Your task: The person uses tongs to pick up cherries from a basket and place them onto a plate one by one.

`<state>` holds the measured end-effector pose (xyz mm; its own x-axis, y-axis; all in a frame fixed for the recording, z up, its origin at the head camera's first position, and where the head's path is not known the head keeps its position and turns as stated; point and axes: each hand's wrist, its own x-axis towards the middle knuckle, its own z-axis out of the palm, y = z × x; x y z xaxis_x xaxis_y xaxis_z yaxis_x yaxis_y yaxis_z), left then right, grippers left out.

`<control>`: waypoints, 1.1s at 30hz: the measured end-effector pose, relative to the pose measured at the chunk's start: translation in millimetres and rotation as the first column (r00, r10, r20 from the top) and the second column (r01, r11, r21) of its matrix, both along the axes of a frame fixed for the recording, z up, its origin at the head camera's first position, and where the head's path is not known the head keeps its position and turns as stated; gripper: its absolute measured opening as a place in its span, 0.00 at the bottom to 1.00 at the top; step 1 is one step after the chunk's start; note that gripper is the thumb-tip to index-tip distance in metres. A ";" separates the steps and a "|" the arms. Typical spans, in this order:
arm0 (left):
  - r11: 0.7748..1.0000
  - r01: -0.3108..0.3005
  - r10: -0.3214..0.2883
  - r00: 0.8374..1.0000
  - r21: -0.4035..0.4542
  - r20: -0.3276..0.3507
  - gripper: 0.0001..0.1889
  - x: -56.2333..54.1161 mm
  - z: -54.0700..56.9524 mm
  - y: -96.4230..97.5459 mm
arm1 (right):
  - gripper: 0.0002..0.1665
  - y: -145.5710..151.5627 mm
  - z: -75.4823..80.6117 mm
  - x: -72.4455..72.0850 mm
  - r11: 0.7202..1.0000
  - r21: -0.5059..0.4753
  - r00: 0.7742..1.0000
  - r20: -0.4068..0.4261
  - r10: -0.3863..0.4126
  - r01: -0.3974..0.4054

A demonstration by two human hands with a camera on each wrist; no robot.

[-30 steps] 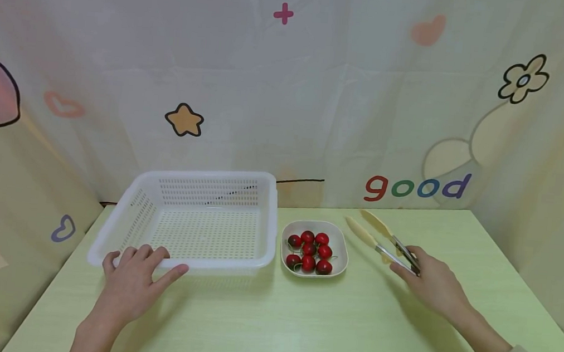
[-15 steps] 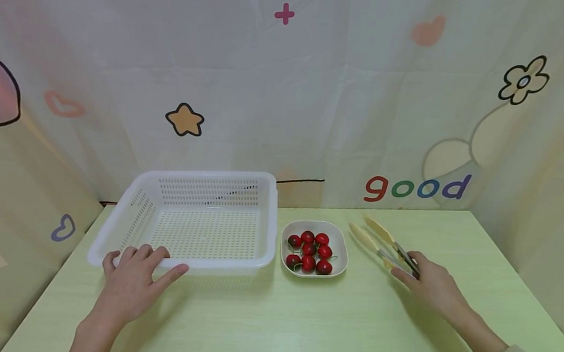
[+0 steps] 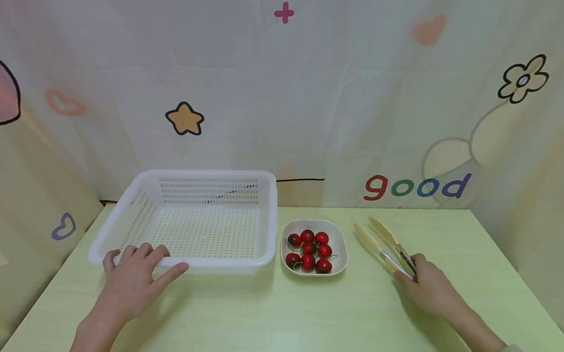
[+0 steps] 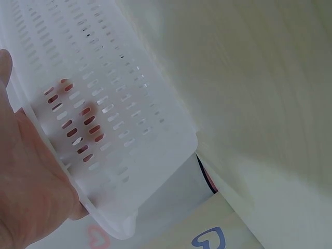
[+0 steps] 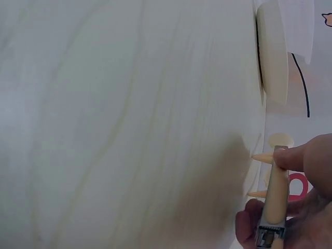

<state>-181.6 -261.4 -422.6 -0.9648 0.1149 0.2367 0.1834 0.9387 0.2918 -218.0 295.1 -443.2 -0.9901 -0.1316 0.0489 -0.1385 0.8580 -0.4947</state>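
My left hand (image 3: 131, 288) grips the front rim of a white perforated plastic basket (image 3: 234, 264). Its fingers bend over the rim, and fingertips show through the slots of the basket wall (image 4: 150, 155) in the left wrist view. In my right hand (image 3: 433, 290) is a pair of tongs (image 3: 368, 238) with cream tips and metal arms. Their two tips stand apart, nothing between them, pointing away to the left. Beside the basket, a small white bowl (image 3: 341, 240) holds several dark red cherries (image 3: 308, 248), some with green stems. The tongs' tips are just right of this bowl.
Everything stands on a pale yellow-green table (image 3: 269, 326). A printed curtain (image 3: 312, 117) hangs along its back edge and sides, close behind the basket. In the right wrist view the bowl's side (image 5: 272, 57) appears near the table's far edge.
The tongs have shifted slightly to the right and down, away from the bowl. My left hand, the basket and the cherries stay where they were.
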 end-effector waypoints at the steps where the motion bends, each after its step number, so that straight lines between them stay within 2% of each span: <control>1: 1.000 -0.001 0.001 1.000 0.000 0.001 0.30 0.0 0.2 -0.2 | 0.28 -0.1 0.1 0.2 1.000 0.007 1.000 -0.002 0.002 -0.002; 6: 1.000 -0.004 0.004 1.000 -0.002 0.002 0.30 -0.3 0.0 -0.6 | 0.25 0.2 1.0 3.0 0.999 0.050 1.000 -0.003 0.004 -0.004; 11: 1.000 -0.002 0.002 1.000 -0.002 0.002 0.30 -2.2 -0.8 -0.8 | 0.26 2.0 0.3 3.9 0.997 0.073 1.000 0.012 -0.007 0.006; 17: 1.000 0.002 -0.002 1.000 0.025 0.015 0.29 -1.7 -0.4 -1.4 | 0.37 2.3 1.0 3.4 0.995 0.102 1.000 0.002 -0.023 0.023; 20: 0.999 0.015 -0.015 1.000 0.051 0.004 0.28 -0.6 -0.7 -3.5 | 0.44 1.0 3.2 5.4 0.991 0.129 0.999 -0.041 -0.032 0.037; 23: 0.997 0.037 -0.035 0.999 0.069 -0.034 0.27 0.4 -1.5 -6.3 | 0.45 -1.6 6.3 8.2 0.987 0.152 0.995 -0.092 -0.032 0.046; 27: 0.996 0.052 -0.047 0.996 0.073 -0.075 0.25 3.0 -0.8 -6.2 | 0.42 -7.9 13.0 12.3 0.985 0.169 0.991 -0.134 -0.004 0.027; 33: 0.992 0.098 -0.089 0.990 0.078 -0.107 0.26 10.2 3.7 8.1 | 0.43 -27.8 21.6 23.7 0.982 0.174 0.977 -0.190 0.101 -0.068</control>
